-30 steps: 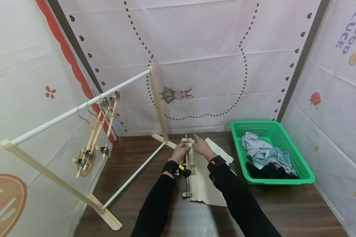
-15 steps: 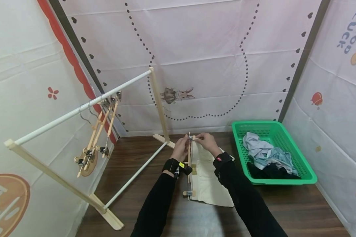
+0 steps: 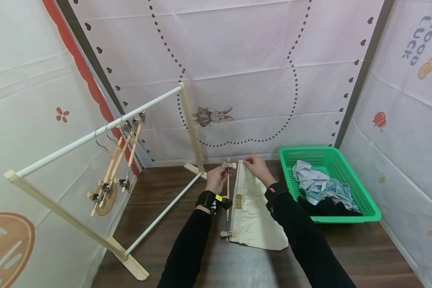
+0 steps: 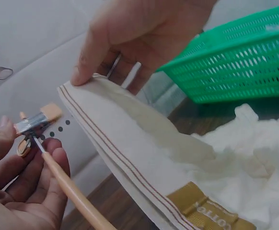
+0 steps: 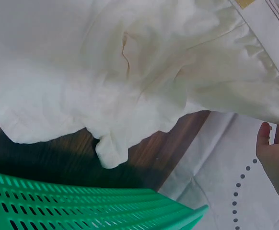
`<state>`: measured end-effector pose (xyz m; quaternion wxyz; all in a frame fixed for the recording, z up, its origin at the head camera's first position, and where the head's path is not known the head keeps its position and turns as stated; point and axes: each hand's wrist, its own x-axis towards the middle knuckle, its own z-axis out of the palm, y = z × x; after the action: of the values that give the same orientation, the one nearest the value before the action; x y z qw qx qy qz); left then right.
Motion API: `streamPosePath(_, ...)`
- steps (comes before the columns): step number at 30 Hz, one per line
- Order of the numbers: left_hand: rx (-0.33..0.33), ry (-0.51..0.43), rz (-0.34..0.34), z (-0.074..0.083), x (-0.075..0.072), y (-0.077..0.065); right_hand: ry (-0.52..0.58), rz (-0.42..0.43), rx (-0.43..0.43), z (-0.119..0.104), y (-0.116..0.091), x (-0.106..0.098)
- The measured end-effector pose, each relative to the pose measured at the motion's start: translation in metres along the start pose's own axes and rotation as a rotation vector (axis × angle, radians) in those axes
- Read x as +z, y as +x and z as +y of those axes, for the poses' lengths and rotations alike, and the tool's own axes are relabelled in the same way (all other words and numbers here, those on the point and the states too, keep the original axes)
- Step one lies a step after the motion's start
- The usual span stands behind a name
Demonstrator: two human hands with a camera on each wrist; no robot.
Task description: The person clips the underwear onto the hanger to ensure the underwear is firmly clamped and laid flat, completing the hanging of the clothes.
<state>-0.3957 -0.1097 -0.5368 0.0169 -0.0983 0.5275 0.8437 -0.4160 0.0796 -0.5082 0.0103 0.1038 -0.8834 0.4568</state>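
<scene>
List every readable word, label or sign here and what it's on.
"GOOD LUCK": blue letters on the right-hand wall cloth.
"COTTO", ending unclear: gold label on the cream garment.
Too small to read: any print on the red tag and yellow tag on the wristbands.

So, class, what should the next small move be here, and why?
Probably ease the cream cloth by its far corner into the hanger clip: the right hand pinches that corner, the left hand holds the clip, and clip and corner are apart.
</scene>
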Motion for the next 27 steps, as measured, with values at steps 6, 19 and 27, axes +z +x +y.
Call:
streamPosePath(6,0.052,-0.016,0.048,0.006,0.006,-0.003,0.016,-0.005,-0.019,-0.003,0.0,-0.003)
streamPosePath(19,0.088,0.03,0.087,0.006,0.017,-0.005,0.092,-0.065,-0.07,-0.015,0.001,-0.009)
streamPosePath(27,0.093,0.079,0.097,0.005,0.024,-0.007,0.073,-0.025,-0.054,-0.022,0.005,-0.007)
